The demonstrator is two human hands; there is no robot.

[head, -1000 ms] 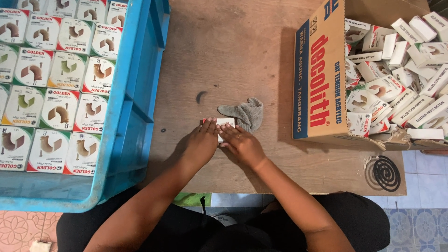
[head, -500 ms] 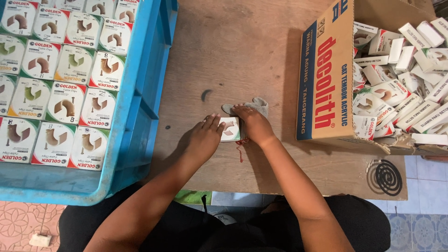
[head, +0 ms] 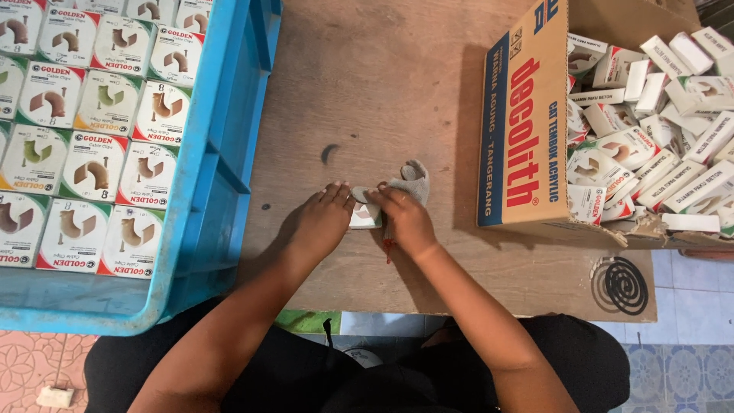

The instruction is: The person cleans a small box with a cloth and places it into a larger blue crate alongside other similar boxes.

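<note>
Both hands meet on one small white carton (head: 365, 216) lying on the brown wooden surface (head: 382, 92), roughly midway between its left and right loads and close to the near edge. The left hand (head: 321, 222) lies flat with fingers stretched, its fingertips pressed to the carton's left side; the right hand (head: 405, 218) curls over the right side, its grip narrow and closed about the carton, though how the thumb sits beneath cannot be told. A crumpled grey cloth (head: 409, 180) lies touching the right hand's fingers, just behind the carton. Beyond the cloth the surface runs bare and scuffed, with a small dark mark (head: 329, 153) a little way off, so there is open room straight ahead of the hands. To the left that room ends at the wall of a blue plastic crate (head: 229, 153), which holds flat white printed boxes (head: 99, 99) set in tidy rows. To the right it ends at the printed side of a brown cardboard box (head: 527, 130), filled with a loose heap of small white cartons (head: 657, 138). A dark spiral coil (head: 621, 284) lies on the surface's near right corner, just in front of the cardboard box. Below the near edge show the person's dark-clad lap and patterned floor tiles (head: 30, 359).
</note>
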